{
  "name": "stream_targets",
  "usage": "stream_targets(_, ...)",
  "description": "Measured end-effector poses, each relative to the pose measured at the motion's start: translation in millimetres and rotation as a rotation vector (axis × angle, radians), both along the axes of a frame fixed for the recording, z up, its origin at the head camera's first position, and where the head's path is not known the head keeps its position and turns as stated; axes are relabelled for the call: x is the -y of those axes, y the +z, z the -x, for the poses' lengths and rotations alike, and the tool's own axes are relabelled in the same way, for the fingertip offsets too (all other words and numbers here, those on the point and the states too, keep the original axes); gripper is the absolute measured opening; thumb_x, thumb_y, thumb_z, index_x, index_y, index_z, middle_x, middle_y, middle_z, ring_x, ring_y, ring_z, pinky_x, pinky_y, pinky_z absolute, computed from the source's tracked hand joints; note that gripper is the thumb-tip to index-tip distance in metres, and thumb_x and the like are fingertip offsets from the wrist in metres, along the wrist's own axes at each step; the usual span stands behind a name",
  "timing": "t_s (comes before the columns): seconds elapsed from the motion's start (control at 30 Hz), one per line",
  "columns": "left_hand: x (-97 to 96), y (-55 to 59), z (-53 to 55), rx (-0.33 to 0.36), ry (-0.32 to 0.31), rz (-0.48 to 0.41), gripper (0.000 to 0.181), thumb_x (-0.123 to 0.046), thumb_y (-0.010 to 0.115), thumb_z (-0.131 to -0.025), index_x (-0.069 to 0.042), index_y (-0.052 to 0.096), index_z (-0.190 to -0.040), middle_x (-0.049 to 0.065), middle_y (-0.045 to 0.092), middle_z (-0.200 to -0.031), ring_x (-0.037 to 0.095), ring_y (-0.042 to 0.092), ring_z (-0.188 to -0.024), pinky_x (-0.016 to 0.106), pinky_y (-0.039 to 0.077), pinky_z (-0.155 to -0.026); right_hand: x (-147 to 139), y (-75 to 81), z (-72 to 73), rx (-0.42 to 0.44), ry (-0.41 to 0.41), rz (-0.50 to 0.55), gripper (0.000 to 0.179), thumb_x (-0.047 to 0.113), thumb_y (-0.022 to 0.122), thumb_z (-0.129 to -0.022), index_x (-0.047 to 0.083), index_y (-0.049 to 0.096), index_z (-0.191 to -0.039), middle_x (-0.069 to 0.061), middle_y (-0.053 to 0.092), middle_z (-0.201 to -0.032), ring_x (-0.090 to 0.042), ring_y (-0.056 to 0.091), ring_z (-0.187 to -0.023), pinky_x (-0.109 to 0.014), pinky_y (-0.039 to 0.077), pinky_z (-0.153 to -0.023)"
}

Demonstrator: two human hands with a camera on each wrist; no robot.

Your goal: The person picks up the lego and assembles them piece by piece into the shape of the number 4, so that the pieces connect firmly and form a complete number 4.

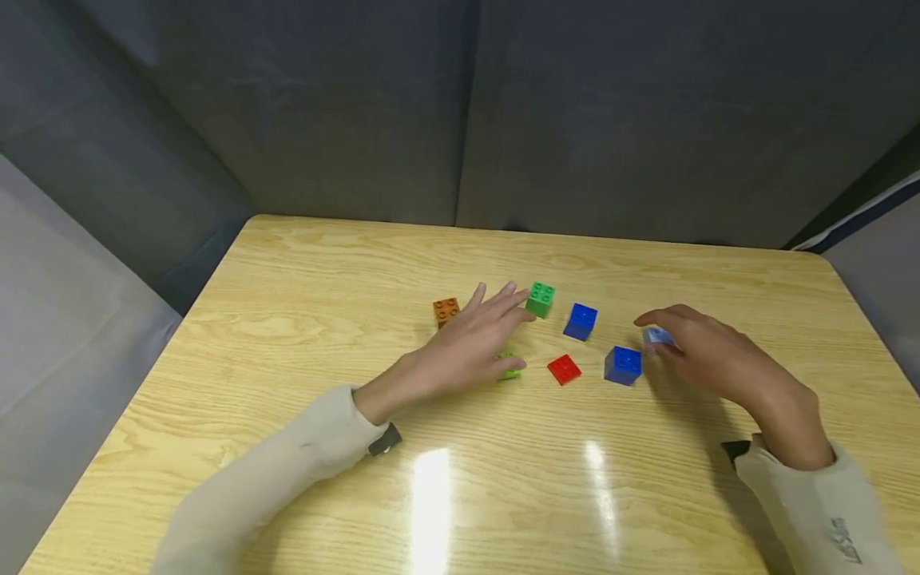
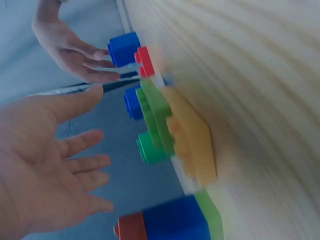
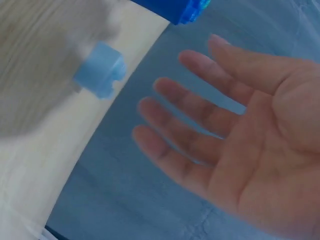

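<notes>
My left hand (image 1: pixel 474 343) hovers over the left bricks with its fingers spread, holding nothing. Beneath it, partly hidden, is a lime green brick (image 1: pixel 510 373), with a yellow-orange brick (image 2: pixel 200 145) beside it in the left wrist view. An orange-brown brick (image 1: pixel 446 310) tops a stack with a blue part (image 2: pixel 175 217) and a lime base (image 2: pixel 210 215). Near the left fingertips stands a green brick (image 1: pixel 541 299). My right hand (image 1: pixel 707 355) is above a light blue brick (image 3: pixel 101 70), fingers loosely bent and apart from it in the right wrist view.
Between the hands lie a flat red brick (image 1: pixel 564 370) and two dark blue bricks, one farther back (image 1: pixel 580 321) and one nearer (image 1: pixel 622 365). The wooden table (image 1: pixel 323 279) ends at a dark grey curtain (image 1: pixel 611 120).
</notes>
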State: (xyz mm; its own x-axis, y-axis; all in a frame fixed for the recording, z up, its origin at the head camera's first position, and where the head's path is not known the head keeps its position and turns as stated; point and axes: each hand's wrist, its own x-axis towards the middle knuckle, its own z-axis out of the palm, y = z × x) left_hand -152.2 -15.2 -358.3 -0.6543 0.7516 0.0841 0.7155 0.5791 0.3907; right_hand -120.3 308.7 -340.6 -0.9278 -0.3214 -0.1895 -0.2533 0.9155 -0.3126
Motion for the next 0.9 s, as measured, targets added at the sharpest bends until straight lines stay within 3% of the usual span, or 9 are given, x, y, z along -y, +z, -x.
stream_targets(0.13, -7.9, -1.3, -4.5, 0.016, -0.047, 0.02, 0.051, -0.027, 0.074, -0.099, -0.005, 0.057, -0.142, 0.016, 0.032, -0.166, 0.029, 0.018, -0.157, 0.045, -0.003, -0.126, -5.6, -11.3, 3.9, 0.042, 0.013, -0.013, 0.045, -0.012, 0.064, -0.094, -0.01, 0.055, -0.138, -0.04, 0.047, -0.14, -0.058, 0.046, -0.129, -0.072, 0.044, -0.099)
stream_targets(0.27, -12.0, -3.2, -5.6, 0.01, -0.065, 0.026, 0.044, -0.027, 0.073, -0.1, -0.005, 0.063, -0.136, 0.017, 0.035, -0.165, 0.032, 0.021, -0.156, 0.049, 0.001, -0.126, -10.4, -18.8, 7.1, 0.053, 0.003, -0.008, 0.043, -0.012, 0.069, -0.091, -0.012, 0.059, -0.133, -0.039, 0.052, -0.132, -0.057, 0.051, -0.122, -0.07, 0.046, -0.096)
stream_targets(0.57, -26.6, -7.8, -9.2, -0.009, -0.123, 0.125, 0.04, -0.024, 0.072, -0.1, -0.012, 0.065, -0.138, 0.012, 0.044, -0.16, 0.027, 0.027, -0.155, 0.049, 0.004, -0.127, -15.2, -21.3, 10.7, 0.046, -0.026, -0.013, 0.035, -0.01, 0.074, -0.088, -0.003, 0.059, -0.119, -0.03, 0.059, -0.11, -0.044, 0.062, -0.096, -0.059, 0.054, -0.079)
stream_targets(0.7, -33.8, -10.2, -12.2, -0.021, -0.166, 0.171, 0.043, -0.025, 0.071, -0.101, -0.017, 0.063, -0.143, 0.011, 0.046, -0.159, 0.027, 0.029, -0.154, 0.051, 0.005, -0.126, -14.3, -16.2, 9.0, 0.016, -0.037, -0.037, 0.031, -0.006, 0.071, -0.093, 0.0, 0.053, -0.118, -0.029, 0.059, -0.111, -0.041, 0.062, -0.094, -0.058, 0.054, -0.077)
stream_targets(0.9, -40.4, -13.8, -13.6, -0.03, -0.193, 0.223, 0.044, -0.024, 0.068, -0.103, -0.021, 0.061, -0.146, 0.011, 0.049, -0.156, 0.028, 0.033, -0.152, 0.054, 0.006, -0.126, -7.3, 0.5, 3.7, -0.036, 0.046, 0.152, 0.033, -0.006, 0.072, -0.092, 0.0, 0.055, -0.119, -0.021, 0.064, -0.116, -0.045, 0.065, -0.109, -0.062, 0.056, -0.088)
